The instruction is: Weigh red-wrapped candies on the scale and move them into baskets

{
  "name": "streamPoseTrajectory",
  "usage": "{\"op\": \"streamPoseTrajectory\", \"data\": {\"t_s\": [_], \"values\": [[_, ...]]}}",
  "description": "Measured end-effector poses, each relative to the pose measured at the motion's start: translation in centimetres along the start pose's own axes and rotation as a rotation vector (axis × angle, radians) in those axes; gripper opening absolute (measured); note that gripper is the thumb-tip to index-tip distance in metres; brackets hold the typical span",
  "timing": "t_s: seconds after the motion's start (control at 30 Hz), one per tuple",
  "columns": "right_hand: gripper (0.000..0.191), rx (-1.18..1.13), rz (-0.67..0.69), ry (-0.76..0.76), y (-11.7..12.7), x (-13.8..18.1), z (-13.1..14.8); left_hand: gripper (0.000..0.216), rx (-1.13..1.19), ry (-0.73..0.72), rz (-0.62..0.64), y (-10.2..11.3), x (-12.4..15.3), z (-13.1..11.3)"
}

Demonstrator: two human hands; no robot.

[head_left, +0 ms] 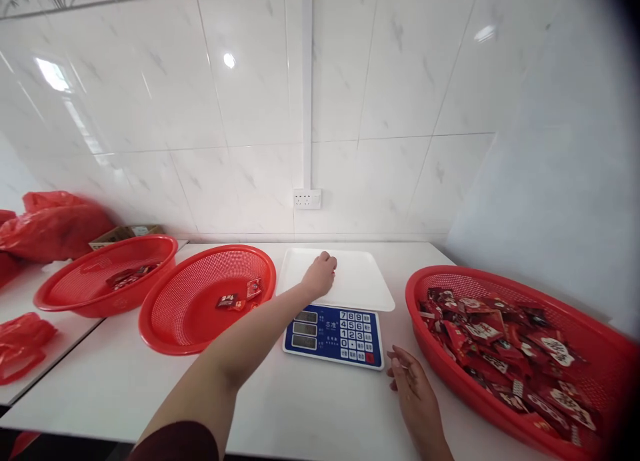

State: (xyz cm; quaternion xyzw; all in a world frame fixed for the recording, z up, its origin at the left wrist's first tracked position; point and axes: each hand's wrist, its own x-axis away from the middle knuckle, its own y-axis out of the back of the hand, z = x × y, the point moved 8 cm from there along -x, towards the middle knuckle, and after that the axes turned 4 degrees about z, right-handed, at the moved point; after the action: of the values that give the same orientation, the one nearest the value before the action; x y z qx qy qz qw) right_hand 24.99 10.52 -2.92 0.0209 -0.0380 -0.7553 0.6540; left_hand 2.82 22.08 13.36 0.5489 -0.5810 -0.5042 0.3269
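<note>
My left hand [321,275] is closed above the white tray [360,281] of a weighing scale. A sliver of something small and red shows at its fingertips, mostly hidden by the fingers. Below the tray is the scale's blue panel [331,334] with number keys and displays. Beside the panel's lower right corner, my right hand [413,394] is open, its fingers loosely bent and holding nothing. A red basket [417,288] to its right holds many small wrapped snack packets [500,348]. Left of the scale, another red basket [170,308] holds several packets [253,288].
Farther left, a third red basket [75,294] contains some packets. Behind it are a cardboard box [117,236] and a stuffed red plastic bag [60,228]. More red plastic [23,348] lies at the left edge. A tiled wall with a socket [307,199] rises behind the table.
</note>
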Motion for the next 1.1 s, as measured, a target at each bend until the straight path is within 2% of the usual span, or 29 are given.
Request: {"op": "streamPoseTrajectory", "data": {"t_s": [0.1,0.2,0.3,0.37,0.47,0.57,0.63,0.73,0.83,0.9,1.0,1.1], "values": [[0.061,0.021,0.013,0.007,0.0,0.1,0.0,0.017,-0.02,0.037,-0.087,4.5,2.0,2.9],[0.062,0.049,0.022,0.009,0.0,0.1,-0.1,0.02,-0.053,0.132,-0.132,8.7,5.1,6.7],[0.063,0.063,0.029,-0.002,0.1,0.1,-0.1,0.024,-0.115,0.242,-0.115,10.5,9.7,9.7],[0.063,0.07,0.032,-0.009,0.1,0.2,0.0,0.034,-0.18,0.291,-0.042,9.6,13.1,10.5],[0.064,0.09,0.029,-0.024,0.1,0.2,0.0,0.047,-0.204,0.274,0.107,6.1,17.6,10.2],[0.067,0.116,0.023,-0.028,0.2,0.1,-0.1,0.047,-0.28,0.265,0.117,3.8,20.1,10.3],[0.067,0.141,0.025,-0.019,0.2,0.1,-0.1,0.048,-0.359,0.24,0.07,3.6,20.4,11.0],[0.066,0.176,0.024,-0.002,0.2,0.2,0.0,0.063,-0.438,0.237,0.006,4.6,19.9,13.3],[0.062,0.192,0.008,0.032,0.2,0.3,0.2,0.068,-0.444,0.317,-0.029,5.5,19.6,16.2],[0.06,0.2,-0.004,0.065,0.2,0.4,0.2,0.063,-0.453,0.373,-0.071,5.6,19.5,17.3],[0.056,0.241,-0.007,0.131,0.0,0.8,0.8,0.051,-0.442,0.388,-0.213,5.2,19.0,16.7],[0.047,0.323,0.015,0.248,-0.1,1.5,3.6,0.056,-0.288,0.285,-0.385,4.6,17.6,13.8]]}}
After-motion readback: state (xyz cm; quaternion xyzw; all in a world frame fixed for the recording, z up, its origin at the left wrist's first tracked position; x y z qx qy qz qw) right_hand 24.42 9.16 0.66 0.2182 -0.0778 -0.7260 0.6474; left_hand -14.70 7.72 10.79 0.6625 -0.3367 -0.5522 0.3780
